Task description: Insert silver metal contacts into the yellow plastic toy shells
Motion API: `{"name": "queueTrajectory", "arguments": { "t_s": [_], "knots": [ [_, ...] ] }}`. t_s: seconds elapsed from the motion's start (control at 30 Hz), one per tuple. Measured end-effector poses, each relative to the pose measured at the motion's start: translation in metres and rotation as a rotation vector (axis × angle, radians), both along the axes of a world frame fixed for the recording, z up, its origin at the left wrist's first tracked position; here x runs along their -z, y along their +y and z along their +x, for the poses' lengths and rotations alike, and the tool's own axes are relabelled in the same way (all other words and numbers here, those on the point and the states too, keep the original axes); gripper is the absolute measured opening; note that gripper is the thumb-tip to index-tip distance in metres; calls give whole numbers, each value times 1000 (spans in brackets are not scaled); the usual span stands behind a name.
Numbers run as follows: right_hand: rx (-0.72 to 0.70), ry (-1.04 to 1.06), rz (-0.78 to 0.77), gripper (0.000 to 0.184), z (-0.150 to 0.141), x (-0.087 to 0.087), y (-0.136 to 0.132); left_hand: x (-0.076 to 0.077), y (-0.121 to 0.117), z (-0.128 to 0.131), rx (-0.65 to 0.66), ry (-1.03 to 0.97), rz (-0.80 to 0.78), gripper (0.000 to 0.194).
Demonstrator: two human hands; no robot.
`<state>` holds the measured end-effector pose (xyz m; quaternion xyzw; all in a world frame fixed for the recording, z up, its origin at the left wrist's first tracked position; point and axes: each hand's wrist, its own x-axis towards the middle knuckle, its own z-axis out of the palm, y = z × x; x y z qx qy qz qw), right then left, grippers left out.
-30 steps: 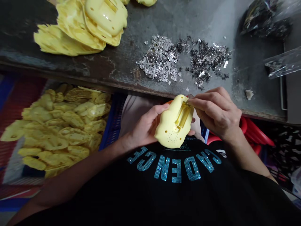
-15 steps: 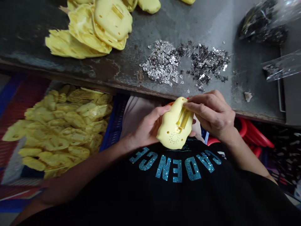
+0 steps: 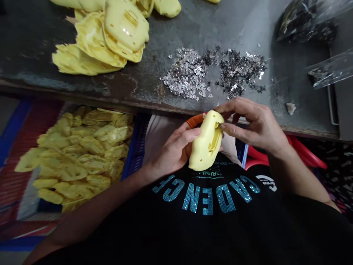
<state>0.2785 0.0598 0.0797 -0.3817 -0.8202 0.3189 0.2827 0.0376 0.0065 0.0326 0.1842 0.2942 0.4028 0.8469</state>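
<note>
A yellow plastic shell (image 3: 203, 145) with a long battery slot is held tilted in front of my chest. My left hand (image 3: 176, 147) wraps its left side, thumb on the near face and the other fingers mostly hidden behind. An orange cover (image 3: 195, 120) sits on one left finger. My right hand (image 3: 248, 123) pinches around the shell's upper end, its thumb tip at the slot's top and its index finger over the far edge. Something small glints by that thumb, too small to make out. Beyond the hands lie small metal pieces (image 3: 187, 73) in a loose pile.
A darker pile of metal pieces (image 3: 239, 71) adjoins on the grey table (image 3: 154, 86). Stacked yellow shells (image 3: 125, 27) lie at the back left. Below left, a blue-edged crate (image 3: 135, 141) holds several more. Plastic bags (image 3: 306, 27) and red tubing (image 3: 306, 151) are on the right.
The shell has turned, so its slot faces more to the right and its left side shows more. My right hand has shifted, its thumb now lower and apart from the index finger.
</note>
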Motion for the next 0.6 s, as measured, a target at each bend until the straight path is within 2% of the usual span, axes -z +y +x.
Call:
{"name": "queueTrajectory", "arguments": {
  "t_s": [0.1,0.27,0.4,0.6],
  "knots": [
    [-13,-40,1,25,-2,-3,-1,1,-5,-3,-11,103,83,51],
    [21,-15,150,24,-5,7,-8,-1,-12,-8,-50,191,267,39],
    [42,28,225,24,-4,16,-12,-4,-14,-7,-76,245,296,31],
    [41,87,182,23,1,23,-10,-3,-12,-4,-61,274,319,31]
  ]
}}
